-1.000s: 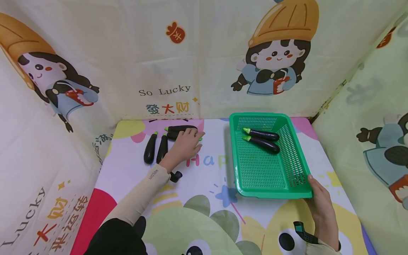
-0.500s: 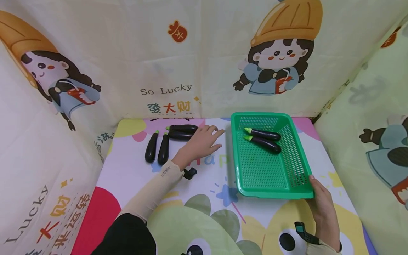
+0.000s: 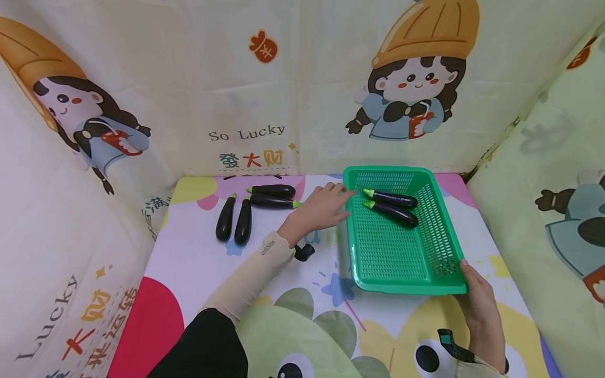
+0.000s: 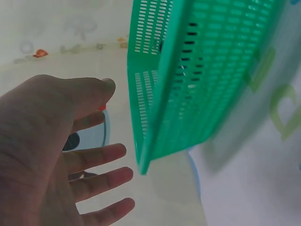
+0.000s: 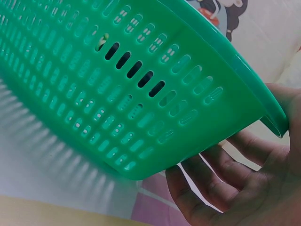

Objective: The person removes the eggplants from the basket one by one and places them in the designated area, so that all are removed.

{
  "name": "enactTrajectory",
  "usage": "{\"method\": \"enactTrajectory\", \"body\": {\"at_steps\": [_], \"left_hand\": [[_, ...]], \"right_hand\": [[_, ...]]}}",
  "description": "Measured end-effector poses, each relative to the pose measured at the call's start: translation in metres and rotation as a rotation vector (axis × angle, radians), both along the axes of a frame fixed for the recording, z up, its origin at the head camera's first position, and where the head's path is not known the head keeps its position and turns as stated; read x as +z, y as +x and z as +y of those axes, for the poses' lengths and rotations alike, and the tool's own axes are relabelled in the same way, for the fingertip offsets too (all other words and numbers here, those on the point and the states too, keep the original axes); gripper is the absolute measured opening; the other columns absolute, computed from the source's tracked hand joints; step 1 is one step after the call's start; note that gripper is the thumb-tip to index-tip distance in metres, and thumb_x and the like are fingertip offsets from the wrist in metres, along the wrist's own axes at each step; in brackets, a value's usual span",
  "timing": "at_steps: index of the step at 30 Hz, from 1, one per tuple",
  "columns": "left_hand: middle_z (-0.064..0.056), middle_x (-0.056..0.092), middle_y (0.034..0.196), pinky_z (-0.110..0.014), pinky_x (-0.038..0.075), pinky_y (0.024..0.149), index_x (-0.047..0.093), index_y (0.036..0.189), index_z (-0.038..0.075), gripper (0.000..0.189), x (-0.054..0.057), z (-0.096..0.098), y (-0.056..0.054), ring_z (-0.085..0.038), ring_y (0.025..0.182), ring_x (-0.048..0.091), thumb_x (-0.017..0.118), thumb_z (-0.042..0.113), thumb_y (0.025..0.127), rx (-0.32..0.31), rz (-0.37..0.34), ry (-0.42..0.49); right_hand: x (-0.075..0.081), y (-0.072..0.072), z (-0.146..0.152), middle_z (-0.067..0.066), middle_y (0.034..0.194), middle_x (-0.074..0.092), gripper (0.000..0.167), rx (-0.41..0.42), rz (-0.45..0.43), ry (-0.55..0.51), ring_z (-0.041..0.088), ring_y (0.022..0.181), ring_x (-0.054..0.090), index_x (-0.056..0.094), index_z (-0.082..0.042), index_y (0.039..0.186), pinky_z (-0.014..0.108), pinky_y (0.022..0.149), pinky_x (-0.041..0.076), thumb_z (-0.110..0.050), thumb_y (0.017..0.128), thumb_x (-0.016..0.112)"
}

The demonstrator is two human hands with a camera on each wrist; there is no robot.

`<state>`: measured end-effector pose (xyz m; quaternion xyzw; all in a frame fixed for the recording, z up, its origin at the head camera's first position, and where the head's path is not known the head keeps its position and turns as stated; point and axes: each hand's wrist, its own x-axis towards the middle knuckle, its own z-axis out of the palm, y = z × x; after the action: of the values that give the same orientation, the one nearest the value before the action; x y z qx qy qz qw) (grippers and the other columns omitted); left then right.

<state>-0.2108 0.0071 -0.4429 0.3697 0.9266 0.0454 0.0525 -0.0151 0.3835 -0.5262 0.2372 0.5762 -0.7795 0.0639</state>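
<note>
A green plastic basket holds two small dark eggplants with green stem ends. My right hand grips the basket's near right corner, thumb on the rim and fingers underneath, as the right wrist view shows. At the basket's left rim, my left hand has its fingers spread and holds nothing. In the left wrist view the fingertips point towards the basket's rim. Several more eggplants lie on the table to the left of that hand, two lengthwise and two crosswise.
The table's cover carries a printed cartoon pattern. Behind it and along both sides hang pale printed cloths that wall in the work area. The basket stands at the right half of the table, near the back cloth.
My left hand has moved right, from over the crosswise eggplants to the basket's left rim, with fingers spread. The right hand keeps its grip on the basket, and the eggplants look unmoved.
</note>
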Motion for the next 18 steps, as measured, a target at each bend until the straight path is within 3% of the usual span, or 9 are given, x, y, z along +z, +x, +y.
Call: {"method": "enactTrajectory", "body": {"at_steps": [8, 18], "left_hand": [[-0.008, 0.047, 0.157, -0.051, 0.048, 0.109, 0.035, 0.163, 0.025, 0.061, -0.001, 0.022, -0.004, -0.029, 0.141, 0.050, 0.049, 0.049, 0.108, -0.007, 0.016, 0.016], [-0.009, 0.050, 0.156, -0.048, 0.049, 0.111, 0.042, 0.159, 0.022, 0.058, -0.013, 0.045, -0.016, -0.027, 0.138, 0.053, 0.050, 0.047, 0.108, -0.054, -0.069, 0.124]], "right_hand": [[-0.001, 0.000, 0.001, -0.022, 0.101, 0.070, 0.026, 0.005, 0.015, -0.006, -0.003, 0.090, 0.066, 0.071, -0.042, 0.098, 0.015, 0.076, 0.054, -0.038, 0.110, 0.049], [-0.002, -0.001, 0.001, -0.023, 0.102, 0.068, 0.023, 0.009, -0.007, 0.021, -0.004, 0.092, 0.064, 0.068, -0.043, 0.099, 0.014, 0.077, 0.053, -0.039, 0.110, 0.048]]}}
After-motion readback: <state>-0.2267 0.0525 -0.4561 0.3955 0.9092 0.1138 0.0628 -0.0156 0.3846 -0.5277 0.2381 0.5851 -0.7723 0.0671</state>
